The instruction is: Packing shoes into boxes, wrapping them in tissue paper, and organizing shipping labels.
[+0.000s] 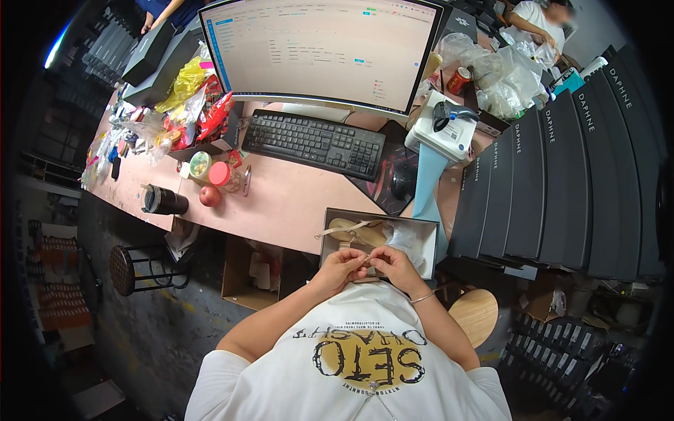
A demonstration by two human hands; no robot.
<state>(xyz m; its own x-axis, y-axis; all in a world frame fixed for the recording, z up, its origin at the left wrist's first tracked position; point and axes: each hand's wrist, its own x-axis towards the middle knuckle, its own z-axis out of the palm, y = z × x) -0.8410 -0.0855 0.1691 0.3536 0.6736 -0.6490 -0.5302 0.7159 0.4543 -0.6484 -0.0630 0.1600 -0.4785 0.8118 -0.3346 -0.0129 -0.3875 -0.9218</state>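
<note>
A pinkish-brown tabletop [295,203] fills the middle of the view, and an open shoe box [337,219] sits at its near edge, directly in front of the person. Inside the box lie beige sandals [354,231] with thin straps and some clear wrapping. Just this side of the box, both hands meet over its near rim: the left hand [340,269] and the right hand [390,266] each pinch with the fingertips a small thin piece [366,259] held between them; what it is cannot be told at this size. Each grip is clenched on that piece. A thin bracelet [422,298] circles the right wrist.

Beyond the box, a black keyboard [312,142] lies before a wide curved monitor [323,49] showing a pale page. Right of the keyboard a black mouse [402,181] rests on a dark pad, and a white label printer [442,130] carries a handheld scanner. Left of the box stand a dark tumbler [163,201], a red apple [210,196] and two small jars, with a heap of bright snack packets [189,105] further back.

Right of the box, a row of tall dark boxes [562,182] stands on edge. Left of it, below the tabletop, are an open carton [249,270] and a round stool [133,266] on a grey floor. A wooden stool seat [474,312] shows beside the right forearm. Another person [540,21] sits far beyond the boxes.
</note>
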